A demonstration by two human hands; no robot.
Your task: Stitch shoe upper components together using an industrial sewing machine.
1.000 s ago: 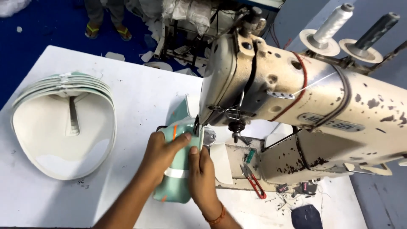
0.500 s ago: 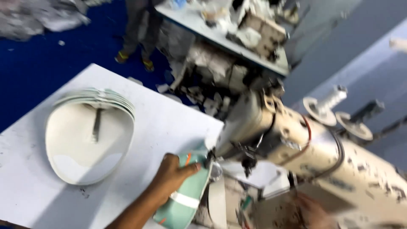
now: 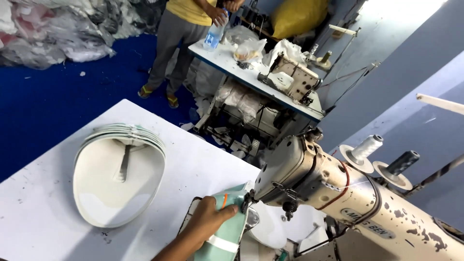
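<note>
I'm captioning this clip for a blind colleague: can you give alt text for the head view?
A left hand presses a mint-green fabric piece at the needle of a worn cream sewing machine on a white table. A stack of pale curved pieces lies left; another person stands behind.

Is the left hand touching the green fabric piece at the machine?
Touching. The head view shows the left hand lying flat on the green fabric piece, fingers pressed onto it.

Only the left hand (image 3: 209, 218) shows, low in the frame just left of centre. Its forearm rises from the bottom edge toward the upper right. The hand lies palm down, fingers (image 3: 227, 210) curled and pressed flat.
</note>
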